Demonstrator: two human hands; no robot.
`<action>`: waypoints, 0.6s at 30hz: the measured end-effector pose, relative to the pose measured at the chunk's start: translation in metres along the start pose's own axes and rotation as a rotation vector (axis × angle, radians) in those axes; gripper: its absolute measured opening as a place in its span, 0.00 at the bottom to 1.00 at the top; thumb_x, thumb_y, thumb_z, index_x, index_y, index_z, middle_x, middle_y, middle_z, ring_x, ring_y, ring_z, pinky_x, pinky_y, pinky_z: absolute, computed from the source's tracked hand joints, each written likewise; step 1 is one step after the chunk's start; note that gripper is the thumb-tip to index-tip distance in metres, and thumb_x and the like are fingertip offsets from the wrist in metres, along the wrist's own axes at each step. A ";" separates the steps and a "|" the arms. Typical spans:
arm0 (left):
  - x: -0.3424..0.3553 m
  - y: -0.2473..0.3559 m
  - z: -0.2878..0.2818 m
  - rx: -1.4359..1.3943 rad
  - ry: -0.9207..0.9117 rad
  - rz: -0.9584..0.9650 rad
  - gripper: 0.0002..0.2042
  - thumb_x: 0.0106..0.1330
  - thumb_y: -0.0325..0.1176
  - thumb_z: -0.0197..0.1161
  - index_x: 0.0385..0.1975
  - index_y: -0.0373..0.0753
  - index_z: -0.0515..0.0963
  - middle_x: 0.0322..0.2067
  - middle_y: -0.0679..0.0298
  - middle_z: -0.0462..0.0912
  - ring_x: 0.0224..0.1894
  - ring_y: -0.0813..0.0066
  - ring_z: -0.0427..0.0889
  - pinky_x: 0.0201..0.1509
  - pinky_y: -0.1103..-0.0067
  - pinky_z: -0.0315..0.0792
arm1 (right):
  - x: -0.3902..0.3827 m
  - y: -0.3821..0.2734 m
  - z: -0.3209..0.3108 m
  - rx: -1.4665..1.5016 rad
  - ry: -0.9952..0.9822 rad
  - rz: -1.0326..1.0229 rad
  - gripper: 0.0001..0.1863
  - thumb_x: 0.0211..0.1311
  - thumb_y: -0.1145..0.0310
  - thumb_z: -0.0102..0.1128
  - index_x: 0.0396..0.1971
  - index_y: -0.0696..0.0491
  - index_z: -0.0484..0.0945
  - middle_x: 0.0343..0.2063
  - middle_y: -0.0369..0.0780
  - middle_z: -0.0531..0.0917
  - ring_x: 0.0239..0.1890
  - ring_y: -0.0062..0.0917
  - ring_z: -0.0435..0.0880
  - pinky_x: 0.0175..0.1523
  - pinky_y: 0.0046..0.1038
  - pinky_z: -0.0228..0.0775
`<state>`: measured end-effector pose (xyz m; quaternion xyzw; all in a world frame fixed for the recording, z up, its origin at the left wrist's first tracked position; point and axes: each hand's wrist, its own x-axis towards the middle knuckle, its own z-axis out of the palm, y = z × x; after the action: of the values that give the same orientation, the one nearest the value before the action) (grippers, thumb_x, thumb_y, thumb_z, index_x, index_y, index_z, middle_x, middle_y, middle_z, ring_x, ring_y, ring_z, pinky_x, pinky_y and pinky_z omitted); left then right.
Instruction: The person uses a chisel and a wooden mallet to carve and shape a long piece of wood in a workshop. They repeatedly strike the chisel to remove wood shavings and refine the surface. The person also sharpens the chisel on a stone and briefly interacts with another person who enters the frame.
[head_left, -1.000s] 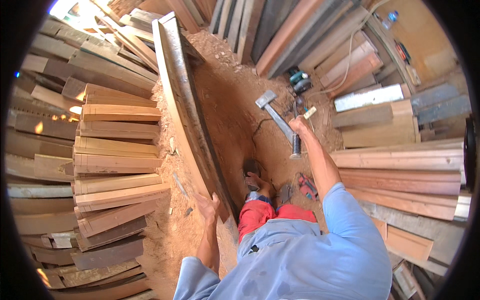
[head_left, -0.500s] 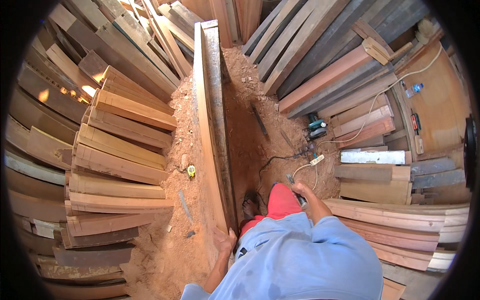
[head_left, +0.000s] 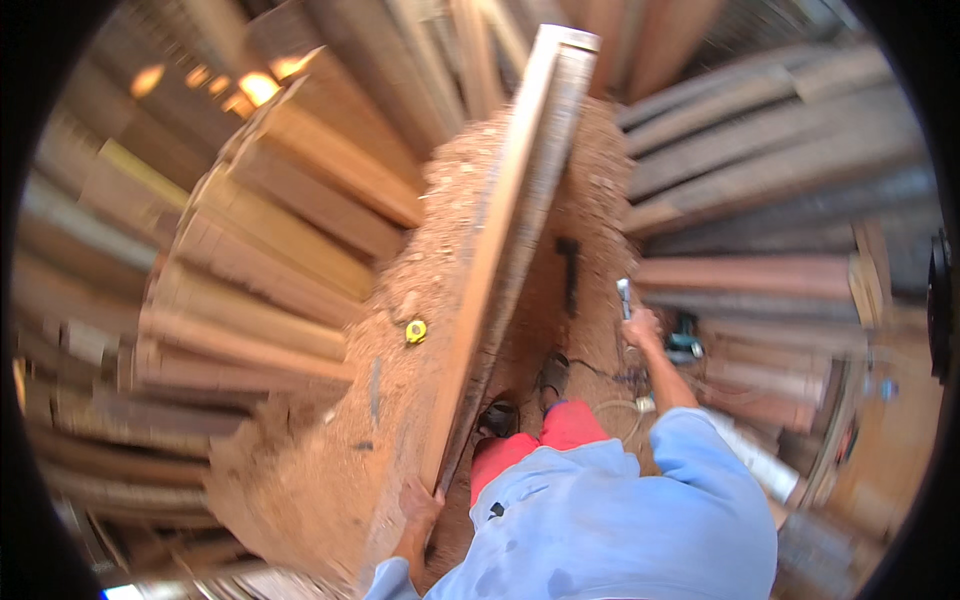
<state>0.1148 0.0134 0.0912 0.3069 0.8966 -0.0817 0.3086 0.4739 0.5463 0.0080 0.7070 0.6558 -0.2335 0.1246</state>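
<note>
A long light-brown wooden board runs from my waist toward the far end, lying along a worn, narrow bench beam. My left hand grips the board's near end, with its fingers over the edge. Out to the right of the bench, my right hand is closed round a hand tool with a bright metal end pointing away from me. Motion blur and its small size leave the tool's exact kind unclear.
Stacked timber lines the left, with more planks at the right. A yellow tape measure lies left of the board amid shavings. A green power tool and cables sit right of my legs. A dark bar lies beyond my feet.
My right hand has moved forward, away from my thigh, with the tool. The view has turned, so the board now slants up to the right. My left hand stays at the board's near end.
</note>
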 end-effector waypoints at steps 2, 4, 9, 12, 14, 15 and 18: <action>0.006 0.014 -0.011 0.056 -0.076 0.013 0.33 0.58 0.49 0.73 0.56 0.35 0.71 0.51 0.45 0.79 0.55 0.46 0.79 0.59 0.58 0.74 | 0.035 -0.001 -0.020 0.256 0.045 -0.218 0.16 0.57 0.67 0.55 0.39 0.60 0.84 0.36 0.55 0.87 0.41 0.48 0.87 0.50 0.46 0.77; 0.017 0.022 -0.041 0.095 -0.110 0.019 0.31 0.60 0.51 0.71 0.56 0.37 0.72 0.51 0.46 0.80 0.56 0.48 0.79 0.59 0.58 0.74 | 0.065 -0.013 -0.034 0.441 -0.054 -0.353 0.16 0.58 0.67 0.56 0.39 0.63 0.84 0.34 0.48 0.87 0.36 0.35 0.87 0.44 0.38 0.78; -0.003 0.017 -0.033 -0.035 0.060 0.034 0.29 0.60 0.50 0.71 0.54 0.37 0.71 0.53 0.45 0.80 0.58 0.46 0.79 0.60 0.58 0.74 | 0.084 -0.135 -0.037 0.889 -0.324 -0.241 0.33 0.65 0.53 0.66 0.61 0.62 0.71 0.29 0.36 0.79 0.24 0.18 0.75 0.26 0.22 0.66; -0.014 0.017 -0.022 -0.066 0.085 0.029 0.30 0.59 0.48 0.73 0.56 0.38 0.69 0.52 0.46 0.80 0.57 0.46 0.80 0.58 0.59 0.75 | 0.052 -0.232 -0.052 0.864 -0.389 -0.285 0.47 0.62 0.40 0.68 0.65 0.65 0.66 0.26 0.34 0.73 0.20 0.16 0.70 0.20 0.22 0.57; -0.017 0.019 -0.022 -0.127 0.028 0.004 0.30 0.60 0.48 0.72 0.56 0.39 0.69 0.51 0.46 0.81 0.56 0.46 0.80 0.58 0.59 0.74 | 0.048 -0.279 -0.042 0.781 -0.315 -0.304 0.49 0.58 0.36 0.69 0.60 0.68 0.69 0.25 0.35 0.72 0.18 0.17 0.67 0.19 0.24 0.54; -0.016 0.019 -0.025 -0.153 0.003 -0.003 0.29 0.60 0.47 0.72 0.56 0.39 0.69 0.51 0.47 0.81 0.55 0.46 0.80 0.58 0.58 0.74 | 0.061 -0.297 -0.031 0.677 -0.329 -0.332 0.49 0.56 0.35 0.71 0.55 0.68 0.70 0.25 0.39 0.75 0.23 0.25 0.74 0.24 0.31 0.63; -0.005 0.020 -0.044 -0.115 0.004 0.055 0.28 0.61 0.47 0.71 0.55 0.39 0.68 0.49 0.46 0.83 0.54 0.45 0.82 0.58 0.57 0.75 | 0.122 -0.319 0.032 0.489 -0.108 -0.267 0.50 0.52 0.36 0.73 0.55 0.68 0.68 0.38 0.50 0.83 0.41 0.42 0.84 0.48 0.42 0.75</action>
<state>0.1078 0.0417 0.1307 0.3135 0.8917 -0.0207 0.3259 0.1580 0.6712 -0.0381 0.6098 0.6598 -0.4365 -0.0470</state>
